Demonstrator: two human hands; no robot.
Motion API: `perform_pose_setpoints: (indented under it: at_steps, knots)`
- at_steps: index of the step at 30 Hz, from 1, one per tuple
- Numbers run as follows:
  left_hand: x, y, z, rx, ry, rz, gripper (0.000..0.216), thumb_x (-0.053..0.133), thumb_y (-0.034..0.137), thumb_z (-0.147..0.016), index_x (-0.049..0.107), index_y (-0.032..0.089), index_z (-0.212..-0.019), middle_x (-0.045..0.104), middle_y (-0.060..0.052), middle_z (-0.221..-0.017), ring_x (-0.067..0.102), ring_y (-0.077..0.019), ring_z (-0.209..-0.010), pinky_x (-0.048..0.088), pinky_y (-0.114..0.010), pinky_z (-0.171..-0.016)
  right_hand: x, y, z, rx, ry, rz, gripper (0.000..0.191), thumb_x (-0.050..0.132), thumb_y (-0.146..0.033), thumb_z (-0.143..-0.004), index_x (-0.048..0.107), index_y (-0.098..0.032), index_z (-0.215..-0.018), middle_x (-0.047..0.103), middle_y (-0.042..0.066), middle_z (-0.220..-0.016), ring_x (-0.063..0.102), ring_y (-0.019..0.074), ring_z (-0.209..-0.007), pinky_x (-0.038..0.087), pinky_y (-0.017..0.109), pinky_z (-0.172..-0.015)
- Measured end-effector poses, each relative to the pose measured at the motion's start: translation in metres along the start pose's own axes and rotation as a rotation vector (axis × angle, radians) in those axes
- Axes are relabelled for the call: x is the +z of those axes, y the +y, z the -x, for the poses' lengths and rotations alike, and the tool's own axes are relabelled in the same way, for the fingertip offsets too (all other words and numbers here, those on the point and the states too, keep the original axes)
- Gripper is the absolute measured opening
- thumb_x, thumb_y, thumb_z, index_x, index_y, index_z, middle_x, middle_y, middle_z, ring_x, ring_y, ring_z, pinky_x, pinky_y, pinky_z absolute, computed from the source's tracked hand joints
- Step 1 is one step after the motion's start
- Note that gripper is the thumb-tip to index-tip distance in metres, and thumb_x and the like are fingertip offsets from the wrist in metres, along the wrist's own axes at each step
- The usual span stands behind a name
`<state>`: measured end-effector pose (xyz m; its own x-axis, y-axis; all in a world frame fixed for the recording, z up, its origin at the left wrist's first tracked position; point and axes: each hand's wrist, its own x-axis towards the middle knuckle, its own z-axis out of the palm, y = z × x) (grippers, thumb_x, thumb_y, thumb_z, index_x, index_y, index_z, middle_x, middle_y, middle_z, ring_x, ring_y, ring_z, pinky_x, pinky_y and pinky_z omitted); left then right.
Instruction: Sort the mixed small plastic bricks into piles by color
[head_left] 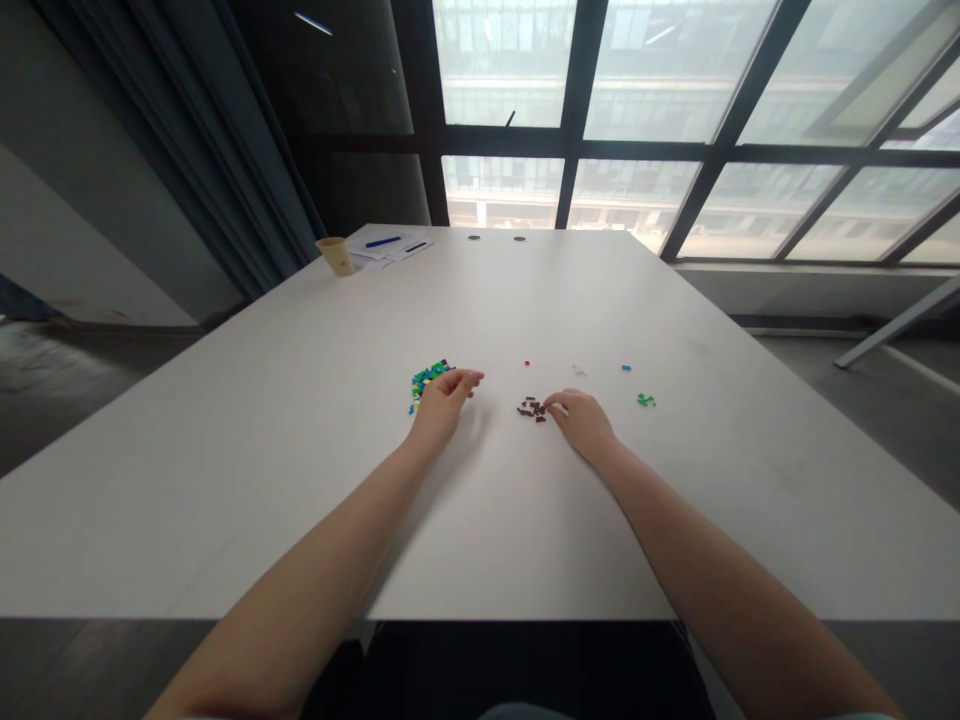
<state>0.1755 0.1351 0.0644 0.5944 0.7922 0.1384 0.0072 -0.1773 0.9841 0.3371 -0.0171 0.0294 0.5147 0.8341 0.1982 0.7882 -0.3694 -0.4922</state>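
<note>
White table [517, 530]: around the brown bits [531, 408], a red bit [527, 363] sits apart at twelve o'clock, green bits [643, 400] at three; the pile [423, 379] at ten is still mixed. Left hand [446, 392] half-curled, right hand [581, 415] pinched beside the brown; whether either grips, unclear.

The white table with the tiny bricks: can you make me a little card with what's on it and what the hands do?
Surface: white table
Left hand: in front of the mixed brick pile; grip unclear
Right hand: fingertips at the brown bricks; too small to tell if one is held
Behind the brown bricks: red brick, whitish bricks
Further right: blue brick, green bricks
Far left corner: yellowish cup, papers, blue pen
</note>
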Motion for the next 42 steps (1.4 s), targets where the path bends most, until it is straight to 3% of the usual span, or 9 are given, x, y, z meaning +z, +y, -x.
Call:
perform_pose_setpoints:
  at_steps: [6, 9, 11, 14, 20, 28, 36, 42]
  knots:
    - [-0.025, -0.009, -0.018, 0.003, 0.112, -0.012, 0.037, 0.057, 0.045, -0.071, 0.067, 0.014, -0.088, 0.063, -0.005, -0.076, 0.055, -0.0134, -0.064, 0.043, -0.026, -0.061, -0.006, 0.003, 0.003, -0.040, 0.101, -0.066, 0.026, 0.044, -0.022, -0.082, 0.069, -0.019, -0.092, 0.066, 0.006, -0.084, 0.055, 0.0156, -0.075, 0.041, 0.028, -0.073]
    - [-0.041, -0.018, -0.029, 0.134, 0.154, -0.281, 0.026, 0.055, 0.035, -0.074, 0.067, 0.018, -0.090, 0.063, -0.006, -0.081, 0.055, -0.0163, -0.072, 0.042, -0.030, -0.068, -0.015, 0.008, 0.004, -0.027, 0.183, -0.122, 0.026, 0.047, -0.027, -0.079, 0.069, -0.018, -0.089, 0.065, 0.005, -0.076, 0.052, 0.0143, -0.065, 0.041, 0.027, -0.067]
    - [-0.047, -0.024, -0.033, 0.229, 0.109, -0.546, 0.021, 0.052, 0.025, -0.075, 0.069, 0.020, -0.087, 0.061, -0.008, -0.086, 0.054, -0.0193, -0.080, 0.041, -0.033, -0.074, -0.021, 0.009, 0.005, -0.003, 0.215, -0.139, 0.026, 0.048, -0.028, -0.078, 0.069, -0.017, -0.087, 0.062, 0.003, -0.068, 0.049, 0.0134, -0.059, 0.040, 0.027, -0.063]
    - [-0.047, -0.032, -0.033, 0.244, 0.011, -0.888, 0.022, 0.051, 0.019, -0.075, 0.070, 0.024, -0.085, 0.058, -0.010, -0.096, 0.050, -0.0262, -0.091, 0.037, -0.039, -0.074, -0.027, 0.009, 0.004, 0.017, 0.240, -0.141, 0.027, 0.047, -0.029, -0.076, 0.070, -0.016, -0.085, 0.057, 0.002, -0.060, 0.045, 0.0123, -0.054, 0.038, 0.026, -0.060]
    - [-0.038, -0.035, -0.026, 0.223, -0.034, -1.103, 0.019, 0.053, 0.025, -0.076, 0.071, 0.026, -0.084, 0.057, -0.011, -0.101, 0.045, -0.0315, -0.098, 0.033, -0.042, -0.075, -0.027, 0.006, 0.004, 0.004, 0.236, -0.135, 0.027, 0.047, -0.030, -0.075, 0.070, -0.017, -0.083, 0.053, 0.000, -0.056, 0.042, 0.0117, -0.052, 0.037, 0.025, -0.058]
    - [-0.031, -0.031, -0.025, 0.321, -0.072, -1.074, 0.017, 0.049, 0.022, -0.078, 0.065, 0.020, -0.080, 0.059, -0.010, -0.099, 0.046, -0.0280, -0.098, 0.034, -0.040, -0.077, -0.026, 0.004, 0.005, -0.004, 0.226, -0.135, 0.027, 0.047, -0.029, -0.075, 0.070, -0.017, -0.081, 0.054, 0.000, -0.056, 0.042, 0.0114, -0.051, 0.038, 0.025, -0.058]
    - [-0.011, -0.004, -0.004, 0.480, -0.195, -0.597, 0.022, 0.041, 0.024, -0.084, 0.060, 0.018, -0.094, 0.064, -0.008, -0.092, 0.056, -0.0186, -0.086, 0.041, -0.032, -0.079, -0.029, 0.004, 0.004, -0.004, 0.233, -0.145, 0.028, 0.047, -0.030, -0.075, 0.069, -0.016, -0.082, 0.052, 0.000, -0.055, 0.040, 0.0112, -0.050, 0.037, 0.025, -0.058]
    - [0.005, 0.016, 0.023, 0.487, -0.253, -0.391, 0.019, 0.054, 0.032, -0.080, 0.064, 0.021, -0.091, 0.069, -0.007, -0.087, 0.061, -0.0167, -0.077, 0.045, -0.028, -0.069, -0.028, 0.002, 0.003, -0.028, 0.251, -0.148, 0.027, 0.046, -0.030, -0.076, 0.069, -0.017, -0.081, 0.053, 0.000, -0.056, 0.040, 0.0112, -0.051, 0.037, 0.025, -0.057]
